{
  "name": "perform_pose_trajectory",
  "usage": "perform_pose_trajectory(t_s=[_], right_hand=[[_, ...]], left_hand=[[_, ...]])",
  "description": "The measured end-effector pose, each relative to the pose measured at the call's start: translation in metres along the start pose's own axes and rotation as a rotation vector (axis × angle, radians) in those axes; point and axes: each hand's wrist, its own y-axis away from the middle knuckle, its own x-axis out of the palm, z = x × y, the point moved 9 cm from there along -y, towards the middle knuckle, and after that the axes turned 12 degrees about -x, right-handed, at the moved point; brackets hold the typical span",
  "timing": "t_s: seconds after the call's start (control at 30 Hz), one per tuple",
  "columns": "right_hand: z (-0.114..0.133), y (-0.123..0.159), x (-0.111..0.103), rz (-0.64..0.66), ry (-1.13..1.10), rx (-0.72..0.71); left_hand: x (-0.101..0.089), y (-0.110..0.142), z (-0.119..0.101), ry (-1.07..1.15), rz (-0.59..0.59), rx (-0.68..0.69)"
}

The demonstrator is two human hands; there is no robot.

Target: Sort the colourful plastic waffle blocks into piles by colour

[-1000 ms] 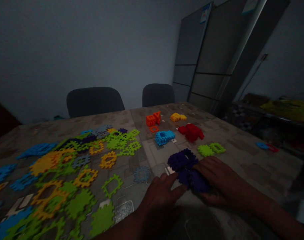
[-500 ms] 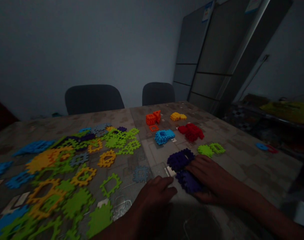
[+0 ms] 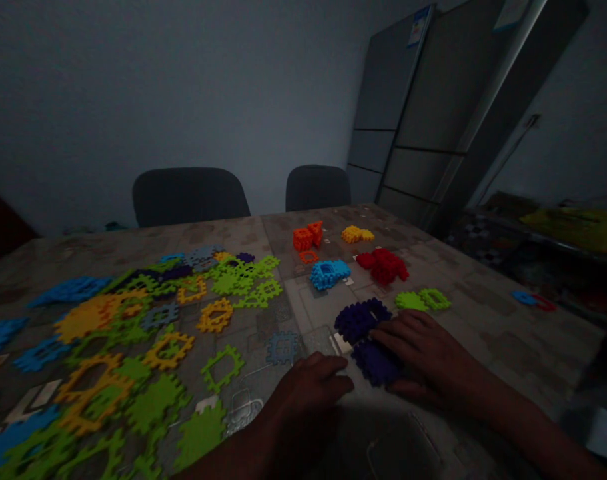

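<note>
Dark purple interlocking tiles with toothed edges lie in two adjoining groups, an upper stack (image 3: 356, 321) and a lower tile stack (image 3: 374, 362). My right hand (image 3: 426, 350) is closed over the right side of the lower stack, fingers across its top and thumb at the near edge. Part of that stack is hidden under the hand. To the left, my left hand (image 3: 316, 383) rests low over the table, its fingers bent and slightly apart, holding nothing visible. A grey-blue windowed tile (image 3: 282, 348) lies just beyond it.
Mixed green, yellow and blue tiles (image 3: 156, 403) spread over the table's left side. Sorted by colour beyond my hands are orange (image 3: 307, 237), yellow (image 3: 357, 234), blue (image 3: 328, 273), red (image 3: 386, 267) and lime tiles (image 3: 423, 300). Two chairs (image 3: 190, 197) stand behind.
My right hand has shifted slightly to the right on the lower purple tiles, leaving more of them showing. My left hand is almost still.
</note>
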Motion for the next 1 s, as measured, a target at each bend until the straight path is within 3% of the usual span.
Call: perform_pose_trajectory(t_s=[0.1,0.23,0.33,0.5,0.6,0.8,0.9,1.0], right_hand=[[0.001,0.002,-0.002,-0.021,0.014,0.002],[0.004,0.004,0.0,-0.048,0.013,0.011],[0.004,0.003,0.003,-0.085,0.026,0.011],[0.0,-0.002,0.004,-0.094,0.031,0.01],[-0.002,0.002,0.001,-0.078,-0.005,0.028],[-0.006,0.02,-0.005,-0.149,-0.059,0.094],[-0.003,0.018,-0.001,-0.176,-0.03,0.088],[-0.002,0.014,0.0,-0.182,-0.012,0.071]], left_hand=[[-0.019,0.002,0.0,0.165,-0.048,-0.057],[-0.053,-0.004,0.015,0.347,-0.277,-0.139],[-0.062,-0.021,0.027,0.456,-0.363,-0.142],[-0.057,-0.047,0.038,0.563,-0.376,-0.208],[-0.06,-0.035,0.037,0.573,-0.434,-0.243],[-0.029,-0.001,0.009,0.471,-0.258,-0.063],[-0.014,0.003,0.006,0.369,-0.233,-0.073],[-0.011,0.002,0.0,0.318,-0.223,-0.058]])
